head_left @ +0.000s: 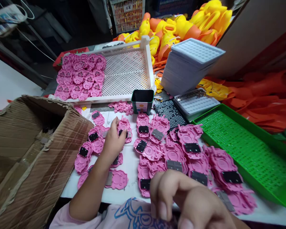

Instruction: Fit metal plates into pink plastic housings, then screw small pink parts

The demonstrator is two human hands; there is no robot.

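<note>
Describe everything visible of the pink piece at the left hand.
The pink piece, apparently moulded plastic, has a scalloped outline, raised details and small knobs, with a black block towards its near end. It sits over the white sheet, detailed face up, just left of and nearer than the dark green container. The left hand overlaps its left side, thumb over the block; whether it is lifted is unclear.

Take the pink plastic shells (173,152) on the white table (131,168) as clock centre. The brown cardboard box (45,146) stands at nine o'clock, the white rectangular plastic tray (125,68) at eleven, the dark-green square plastic cup (143,103) at twelve, the green rectangular plastic basket (248,152) at three.
</note>
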